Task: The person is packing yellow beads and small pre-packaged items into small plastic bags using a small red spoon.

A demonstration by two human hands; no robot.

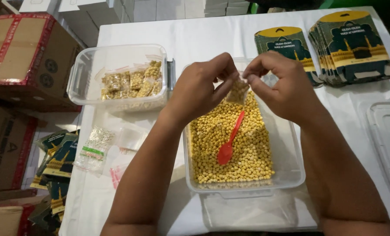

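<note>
While both forearms reach in from the near edge, the left hand [199, 89] and right hand [282, 87] pinch shut on a small filled bag [237, 91], held above the tub of yellow beans [291, 175].

At the centre of the frame our left hand [202, 88] and right hand [279, 84] pinch the top of a small clear bag [238, 91] partly filled with yellow peas, held over a clear plastic tub [291, 170] of the same peas. A red plastic spoon [229, 142] lies on the peas in the tub. At the upper left a second clear tub [86, 65] holds filled little bags [131, 81]. Dark green printed card sleeves [355, 43] sit stacked at the upper right of the white counter [212, 37]. Empty clear bags [96, 146] lie at the left, and brown cardboard boxes [26, 57] stand beyond the counter's left edge.
</note>
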